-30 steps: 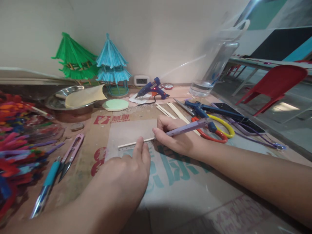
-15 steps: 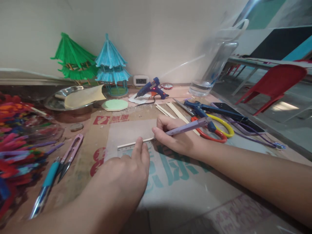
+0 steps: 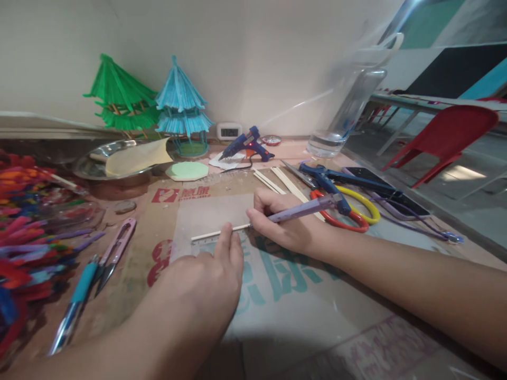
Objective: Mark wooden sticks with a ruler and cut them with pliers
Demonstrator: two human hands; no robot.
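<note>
— What has the right hand point(image 3: 283, 224) got?
— Its grip is closed round a slim lilac pen point(image 3: 304, 208), tip at the pale stick's point(image 3: 209, 233) end.
— The left hand point(image 3: 209, 279)?
— Fingers flat, pinning that thin stick and clear ruler point(image 3: 204, 240) to the worktop point(image 3: 277, 306).

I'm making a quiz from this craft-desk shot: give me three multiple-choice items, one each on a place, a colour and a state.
1. Where is the blue glue gun? A by the back wall; B in the metal bowl; C in a hand.
2. What colour is the pen in the right hand? A green; B lilac; C black.
3. What is the left hand doing? A pressing the clear ruler; B lifted; C holding scissors.

A: it sits near the wall.
B: its barrel is pale purple.
A: the finger rests on the ruler.
</note>
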